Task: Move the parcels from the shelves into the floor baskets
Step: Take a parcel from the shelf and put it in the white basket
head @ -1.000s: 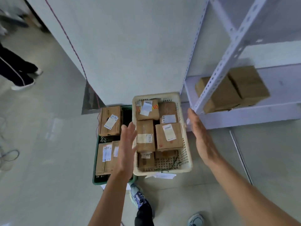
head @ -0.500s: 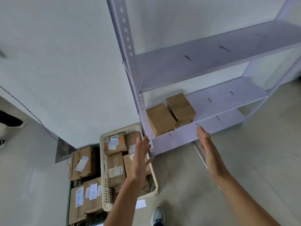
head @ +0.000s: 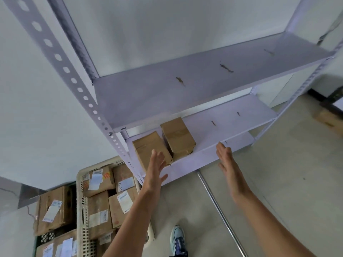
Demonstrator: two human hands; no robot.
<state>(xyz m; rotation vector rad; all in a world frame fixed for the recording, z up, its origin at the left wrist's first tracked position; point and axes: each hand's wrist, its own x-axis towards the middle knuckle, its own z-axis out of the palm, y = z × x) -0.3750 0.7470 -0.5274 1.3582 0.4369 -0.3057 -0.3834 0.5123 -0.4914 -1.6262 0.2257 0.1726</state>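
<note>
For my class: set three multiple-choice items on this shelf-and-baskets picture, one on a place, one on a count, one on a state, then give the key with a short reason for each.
1. Where do the shelf parcels stand?
A. top shelf
B. left end of the lower shelf
C. right end of the lower shelf

2. How many parcels are on the shelves?
A. two
B. four
C. none

3. What are the hands doing?
A. both open, holding nothing
B. left holding a parcel
C. both holding a basket

Key:
B, the left parcel and right parcel stand by the left post.
A, only those two.
A, left hand and right hand show spread fingers.
</note>
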